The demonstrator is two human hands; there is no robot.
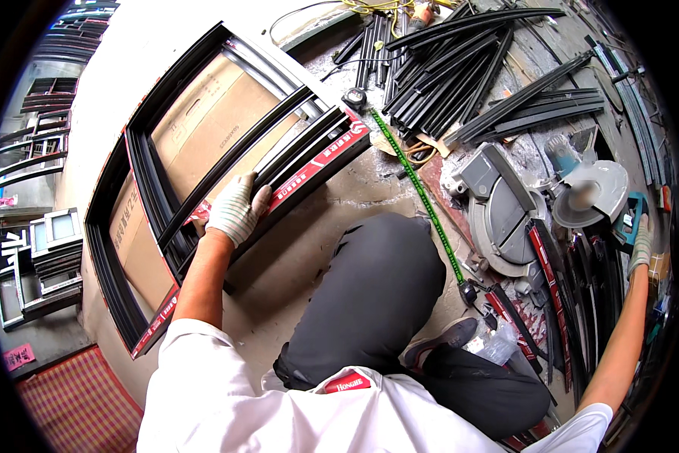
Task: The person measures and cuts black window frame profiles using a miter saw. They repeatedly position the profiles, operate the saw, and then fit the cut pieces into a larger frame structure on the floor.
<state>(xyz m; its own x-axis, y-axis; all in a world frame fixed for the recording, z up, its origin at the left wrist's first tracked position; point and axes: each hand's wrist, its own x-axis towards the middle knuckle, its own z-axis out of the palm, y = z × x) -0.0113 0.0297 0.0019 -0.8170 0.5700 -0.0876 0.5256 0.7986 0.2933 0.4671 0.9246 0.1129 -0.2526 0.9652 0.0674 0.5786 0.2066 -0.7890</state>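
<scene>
My left hand, in a striped work glove, is closed over a rail of a black window frame with red protective film along its edges. The frame lies tilted to my left, with brown cardboard showing through its openings. Far to the right, my gloved right hand is wrapped round the teal handle of a miter saw. The saw's round blade is raised beside its grey base. My fingers there are partly hidden at the picture's rim.
A green tape measure blade stretches across the floor by my knee to a black case. Black profile strips are heaped beyond the saw. More strips stand near my right arm. Frames stack at far left.
</scene>
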